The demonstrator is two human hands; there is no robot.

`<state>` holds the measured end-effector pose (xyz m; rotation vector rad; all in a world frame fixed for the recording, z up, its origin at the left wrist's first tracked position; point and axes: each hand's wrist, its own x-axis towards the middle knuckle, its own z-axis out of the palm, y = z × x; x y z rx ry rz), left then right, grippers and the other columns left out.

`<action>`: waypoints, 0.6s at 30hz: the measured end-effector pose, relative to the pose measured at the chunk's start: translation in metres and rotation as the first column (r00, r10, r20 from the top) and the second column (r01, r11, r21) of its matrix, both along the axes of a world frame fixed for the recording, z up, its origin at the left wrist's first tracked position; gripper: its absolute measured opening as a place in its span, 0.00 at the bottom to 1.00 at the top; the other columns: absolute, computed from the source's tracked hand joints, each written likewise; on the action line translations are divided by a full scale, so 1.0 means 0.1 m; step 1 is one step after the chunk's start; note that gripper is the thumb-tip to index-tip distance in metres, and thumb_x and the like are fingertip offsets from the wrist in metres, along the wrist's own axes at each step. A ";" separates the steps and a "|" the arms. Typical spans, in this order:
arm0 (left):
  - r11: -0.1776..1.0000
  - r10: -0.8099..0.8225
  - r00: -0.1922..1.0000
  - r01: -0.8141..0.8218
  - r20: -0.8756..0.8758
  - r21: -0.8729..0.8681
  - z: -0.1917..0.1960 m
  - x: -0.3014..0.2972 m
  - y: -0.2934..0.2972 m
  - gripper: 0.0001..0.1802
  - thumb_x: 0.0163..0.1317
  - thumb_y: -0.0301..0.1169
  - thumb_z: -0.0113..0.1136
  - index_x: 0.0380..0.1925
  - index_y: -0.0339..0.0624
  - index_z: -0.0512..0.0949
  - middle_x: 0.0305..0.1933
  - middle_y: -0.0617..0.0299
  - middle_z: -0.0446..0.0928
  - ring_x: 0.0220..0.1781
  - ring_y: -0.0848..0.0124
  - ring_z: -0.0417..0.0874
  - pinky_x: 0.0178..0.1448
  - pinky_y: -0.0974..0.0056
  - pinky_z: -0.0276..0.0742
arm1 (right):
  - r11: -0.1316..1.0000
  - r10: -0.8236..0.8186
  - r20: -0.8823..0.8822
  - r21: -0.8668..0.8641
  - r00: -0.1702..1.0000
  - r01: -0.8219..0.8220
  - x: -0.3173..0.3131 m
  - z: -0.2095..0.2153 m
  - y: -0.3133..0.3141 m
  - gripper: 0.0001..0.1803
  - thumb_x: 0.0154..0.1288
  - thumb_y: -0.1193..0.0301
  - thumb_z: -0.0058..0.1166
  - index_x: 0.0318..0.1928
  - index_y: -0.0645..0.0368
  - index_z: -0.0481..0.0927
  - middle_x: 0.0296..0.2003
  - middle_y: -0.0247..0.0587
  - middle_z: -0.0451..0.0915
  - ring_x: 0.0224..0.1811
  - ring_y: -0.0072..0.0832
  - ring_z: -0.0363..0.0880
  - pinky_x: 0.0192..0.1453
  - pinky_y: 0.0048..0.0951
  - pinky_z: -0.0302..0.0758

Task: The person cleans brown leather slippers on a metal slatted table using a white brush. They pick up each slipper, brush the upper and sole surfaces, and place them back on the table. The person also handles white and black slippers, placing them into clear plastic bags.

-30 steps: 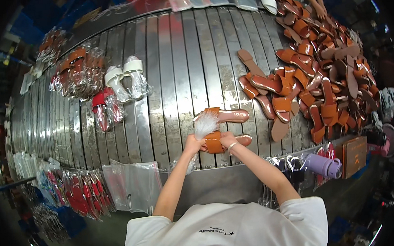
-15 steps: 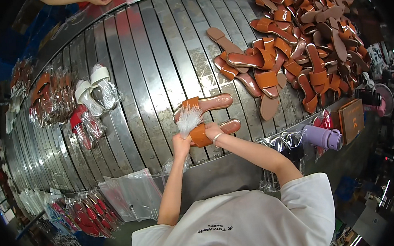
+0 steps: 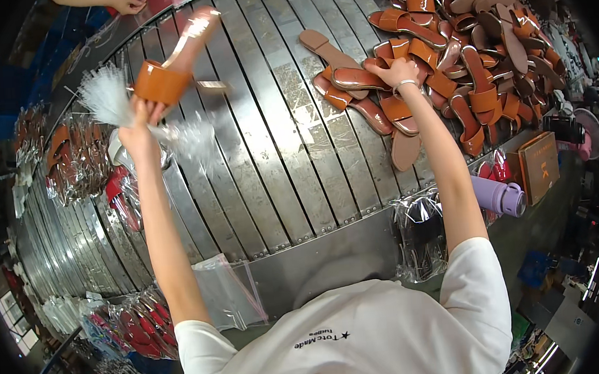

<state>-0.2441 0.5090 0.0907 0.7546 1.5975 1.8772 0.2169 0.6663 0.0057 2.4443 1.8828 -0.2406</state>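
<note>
Slatted metal worktable [image 3: 276, 154] — bare steel down the middle. Heap of tan leather sandals [image 3: 470, 50], far right; right hand [image 3: 397, 71] on its near edge, fingers curled over a pair, grip uncertain. Bagged sandals [image 3: 75, 157] in clear sleeves, far left. Left hand [image 3: 139, 125] raised, fingers clamped on a tan sandal [image 3: 172, 60] in a crinkled clear bag [image 3: 109, 96] — best set down flat, mouth gathered

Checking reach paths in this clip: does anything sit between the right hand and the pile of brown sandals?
Nothing visible does. The right hand already rests on the pile of brown sandals, its fingers touching one, while the left hand holds a sandal up.
</note>
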 end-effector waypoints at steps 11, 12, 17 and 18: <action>0.692 -0.523 0.837 0.528 0.162 -0.493 -0.63 1.57 0.47 0.14 0.60 0.31 0.53 0.41 0.32 0.74 0.39 0.53 0.78 0.33 0.68 0.83 0.24 0.69 0.77 | 0.952 0.305 -0.606 0.176 0.735 -0.250 0.13 0.56 -1.34 0.31 0.37 0.70 0.60 0.47 0.59 0.66 0.42 0.54 0.69 0.48 0.46 0.67 0.53 0.38 0.66; 0.651 -0.585 0.799 0.567 0.143 -0.505 -0.72 1.74 0.58 0.13 0.57 0.30 0.55 0.40 0.34 0.75 0.41 0.53 0.77 0.33 0.66 0.84 0.27 0.67 0.78 | 0.925 0.366 -0.606 0.157 0.706 -0.345 0.11 0.61 -1.60 0.32 0.35 0.72 0.60 0.47 0.60 0.66 0.41 0.46 0.70 0.45 0.38 0.70 0.52 0.33 0.68; 0.620 -0.726 0.262 0.649 -0.636 -0.441 -0.87 2.59 0.77 0.14 0.44 0.23 0.57 0.33 0.48 0.81 0.63 0.53 0.62 0.55 0.52 0.72 0.53 0.57 0.73 | 0.742 0.446 -0.640 -0.126 0.626 -0.658 0.05 0.65 -2.40 0.31 0.30 0.68 0.65 0.41 0.58 0.68 0.35 0.47 0.72 0.42 0.44 0.68 0.49 0.36 0.69; 0.514 -0.784 0.056 0.618 -0.618 -0.595 -0.88 2.69 0.79 0.15 0.42 0.23 0.56 0.34 0.49 0.81 0.67 0.56 0.54 0.65 0.54 0.60 0.57 0.57 0.70 | 0.706 0.473 -0.648 -0.126 0.597 -0.697 0.07 0.54 -2.52 0.31 0.30 0.68 0.66 0.41 0.59 0.69 0.37 0.47 0.72 0.41 0.44 0.68 0.49 0.36 0.69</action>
